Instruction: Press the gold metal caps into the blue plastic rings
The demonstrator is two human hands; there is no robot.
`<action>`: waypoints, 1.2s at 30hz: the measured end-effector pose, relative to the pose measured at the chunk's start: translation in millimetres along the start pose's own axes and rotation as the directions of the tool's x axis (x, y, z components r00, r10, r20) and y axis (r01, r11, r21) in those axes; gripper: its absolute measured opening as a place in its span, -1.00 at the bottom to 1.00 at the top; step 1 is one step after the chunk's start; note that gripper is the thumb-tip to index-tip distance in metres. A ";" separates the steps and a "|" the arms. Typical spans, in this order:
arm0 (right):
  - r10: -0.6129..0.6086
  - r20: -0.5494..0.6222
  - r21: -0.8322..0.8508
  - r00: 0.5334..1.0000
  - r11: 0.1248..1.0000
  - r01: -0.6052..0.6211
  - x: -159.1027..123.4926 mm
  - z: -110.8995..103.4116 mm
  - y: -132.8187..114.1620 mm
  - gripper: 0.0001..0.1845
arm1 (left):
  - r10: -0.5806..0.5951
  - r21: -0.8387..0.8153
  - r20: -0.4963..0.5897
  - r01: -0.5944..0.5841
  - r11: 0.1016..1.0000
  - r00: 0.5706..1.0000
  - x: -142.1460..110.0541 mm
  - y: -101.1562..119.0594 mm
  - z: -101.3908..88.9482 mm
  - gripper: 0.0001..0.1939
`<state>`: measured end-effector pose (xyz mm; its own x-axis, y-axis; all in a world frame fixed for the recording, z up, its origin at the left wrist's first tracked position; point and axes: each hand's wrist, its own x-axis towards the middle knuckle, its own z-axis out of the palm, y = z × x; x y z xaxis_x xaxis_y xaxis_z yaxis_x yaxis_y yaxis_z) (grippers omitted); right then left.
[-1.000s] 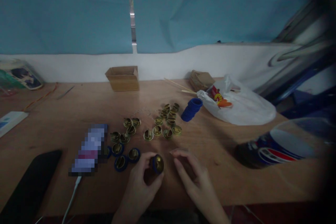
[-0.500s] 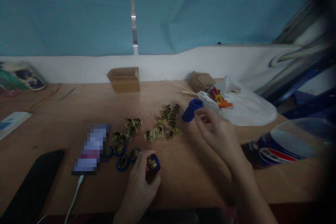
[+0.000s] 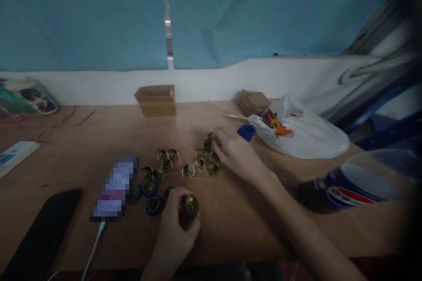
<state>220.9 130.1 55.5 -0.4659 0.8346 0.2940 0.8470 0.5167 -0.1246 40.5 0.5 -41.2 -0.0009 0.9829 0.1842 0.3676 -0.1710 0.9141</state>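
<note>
My left hand (image 3: pixel 178 224) is closed round a blue-rimmed round piece (image 3: pixel 191 205) with a gold-coloured metal face. The face now points up toward me. Over the loose gold-coloured round metal pieces (image 3: pixel 199 165), my right hand (image 3: pixel 235 151) has its fingertips pinched at the edge of one tilted piece (image 3: pixel 207 141). Part of that group is hidden beneath the hand. Other blue-rimmed pieces (image 3: pixel 154 205) lie left of my left hand, one partly covered by it. A blue hollow tool-like piece (image 3: pixel 246 131) stands behind my right hand, its lower part hidden.
A phone (image 3: pixel 115 189) on a white cable and a black flat object (image 3: pixel 42 232) lie at left. An open cardboard box (image 3: pixel 157 103) stands by the wall. At right are a plastic bag (image 3: pixel 323 136), a brown packet (image 3: pixel 253 102) and a Pepsi-labelled cup (image 3: pixel 349 186).
My right hand has moved left from beside the blue hollow piece to the gold-coloured pieces. In my left hand, the blue-rimmed piece has turned so its gold-coloured face shows more fully.
</note>
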 end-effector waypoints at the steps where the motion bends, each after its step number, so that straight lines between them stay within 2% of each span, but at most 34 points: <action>1: -0.074 0.093 0.012 0.993 0.997 0.074 3.9 4.7 -8.1 -0.79 | -0.005 -0.003 0.004 0.005 1.000 1.000 -0.3 -0.5 0.0 -0.65; 3: -0.156 0.178 0.043 0.972 0.988 0.151 16.2 16.1 -19.9 -0.81 | -0.021 -0.018 -0.004 0.021 1.000 1.000 -0.5 -1.3 0.3 -0.64; 5: -0.173 0.233 0.062 0.957 0.985 0.163 34.8 30.1 -23.9 -0.77 | -0.035 -0.030 -0.014 0.034 0.999 0.999 -0.4 -1.6 0.7 -0.65; 10: -0.093 0.364 0.077 0.927 0.995 0.070 91.8 65.3 -11.4 -0.69 | -0.027 -0.015 -0.043 0.027 1.000 0.999 0.0 -0.5 0.9 -0.67; 13: -0.082 0.447 0.107 0.891 0.994 0.038 114.0 81.5 -7.1 -0.67 | 0.001 0.011 -0.054 0.000 1.000 0.999 -0.3 -0.4 0.6 -0.66; 17: -0.080 0.518 0.135 0.852 0.991 0.011 124.3 99.4 -8.5 -0.67 | 0.018 0.049 -0.041 -0.016 0.999 0.999 -0.1 -1.0 0.1 -0.65; 23: -0.049 0.546 0.142 0.837 0.989 -0.035 124.3 116.5 -6.3 -0.67 | 0.025 0.055 -0.036 -0.023 0.998 0.999 0.6 -0.5 -0.6 -0.66; 29: -0.061 0.496 0.208 0.866 0.977 -0.050 122.1 109.6 -6.0 -0.67 | -0.010 0.047 -0.008 0.010 0.999 1.000 0.8 1.5 -1.2 -0.67; 33: -0.076 0.414 0.300 0.907 0.952 -0.058 123.2 85.6 -1.4 -0.70 | -0.008 0.031 -0.014 0.008 0.999 1.000 0.1 1.5 -0.4 -0.68; 36: -0.085 0.332 0.400 0.940 0.915 -0.058 118.8 59.1 3.8 -0.82 | -0.003 0.014 -0.029 0.003 1.000 1.000 -0.2 0.7 0.4 -0.68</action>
<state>153.7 242.5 34.0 -0.5950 0.8033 -0.0274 0.6993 0.5006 -0.5102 41.1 0.2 -40.7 -0.0292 0.9809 0.1924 0.3803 -0.1671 0.9096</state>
